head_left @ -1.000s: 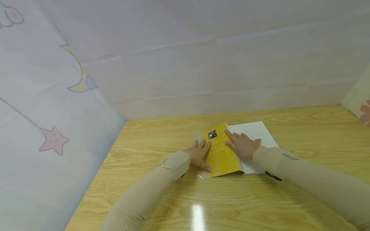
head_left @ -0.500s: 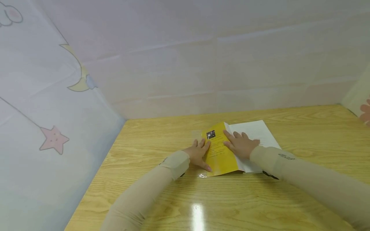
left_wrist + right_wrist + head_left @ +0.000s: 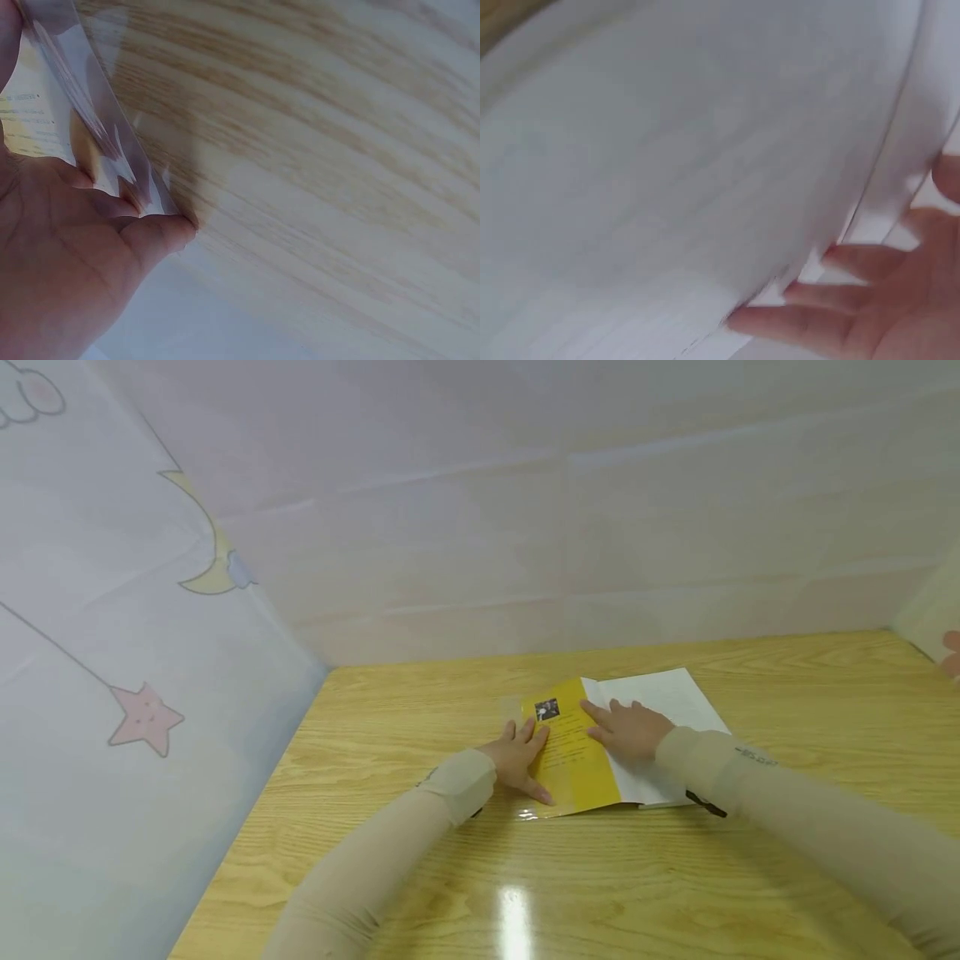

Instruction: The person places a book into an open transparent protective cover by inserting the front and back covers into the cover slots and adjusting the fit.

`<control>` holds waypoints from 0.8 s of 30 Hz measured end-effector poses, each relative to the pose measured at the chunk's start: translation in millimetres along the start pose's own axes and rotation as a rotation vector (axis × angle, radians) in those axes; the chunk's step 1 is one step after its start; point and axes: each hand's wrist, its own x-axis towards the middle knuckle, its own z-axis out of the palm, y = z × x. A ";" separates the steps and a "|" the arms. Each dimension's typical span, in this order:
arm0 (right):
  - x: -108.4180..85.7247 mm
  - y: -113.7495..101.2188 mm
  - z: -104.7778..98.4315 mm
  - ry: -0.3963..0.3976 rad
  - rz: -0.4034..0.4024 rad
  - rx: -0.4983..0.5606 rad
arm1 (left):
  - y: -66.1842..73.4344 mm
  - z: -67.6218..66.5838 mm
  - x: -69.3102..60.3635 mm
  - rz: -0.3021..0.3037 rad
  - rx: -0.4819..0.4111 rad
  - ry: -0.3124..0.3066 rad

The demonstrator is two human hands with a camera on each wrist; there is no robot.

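Observation:
An open book lies on the table, its yellow cover flap [image 3: 581,772] with a small dark photo and printed text on the left, its white page [image 3: 660,689] on the right. My left hand [image 3: 517,760] rests with spread fingers on the flap's left side. Clear plastic film [image 3: 97,105] sticks out past the flap, and in the left wrist view the fingertips touch its edge. With fingers extended, my right hand [image 3: 632,729] presses along the fold between flap and page. White paper [image 3: 667,150] fills most of the right wrist view beside those fingertips.
The wood-grain table [image 3: 420,877] carries a bright light reflection near its front. Behind it hangs a pale wall covering [image 3: 480,543], and on the left side a printed pink star [image 3: 146,718] and moon show.
The yellow flap lies a little flatter, with a wider white strip beside its right edge. My right hand has shifted slightly along the fold; my left hand stays nearly in place.

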 end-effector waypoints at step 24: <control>-6.4 25.5 6.5 -0.019 -0.107 -0.054 | -5.5 8.2 12.6 -0.016 0.035 -0.007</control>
